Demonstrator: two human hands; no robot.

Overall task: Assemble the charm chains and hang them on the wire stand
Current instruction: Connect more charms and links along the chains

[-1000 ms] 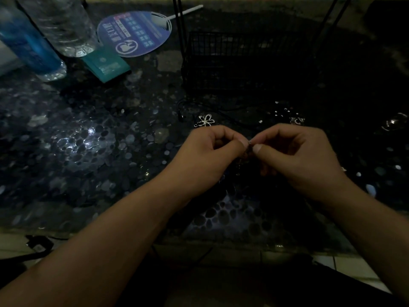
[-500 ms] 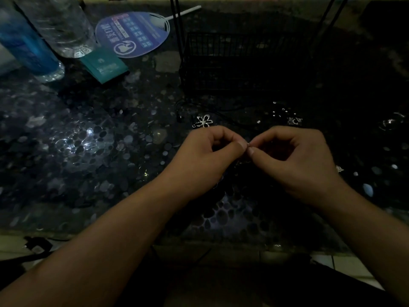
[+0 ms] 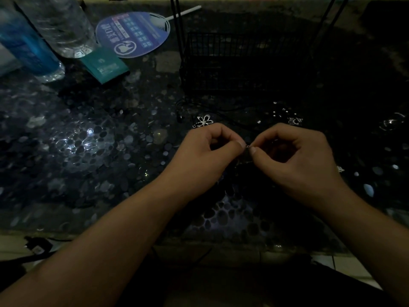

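My left hand [image 3: 208, 156] and right hand [image 3: 294, 158] each pinch the tiny metal link [image 3: 247, 146] between them; I should grip firmly, twist gently, and stay low over the surface [image 3: 88, 151].

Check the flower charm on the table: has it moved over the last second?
No. The flower charm lies on the same spot beside the wire stand base; its slight shift in the picture matches the stand's and the fan's, so the camera moved, not the charm.

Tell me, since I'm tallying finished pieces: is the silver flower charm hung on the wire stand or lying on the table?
Lying on the table. The flower charm rests flat on the tabletop, in front of the wire stand, just beyond the left hand.
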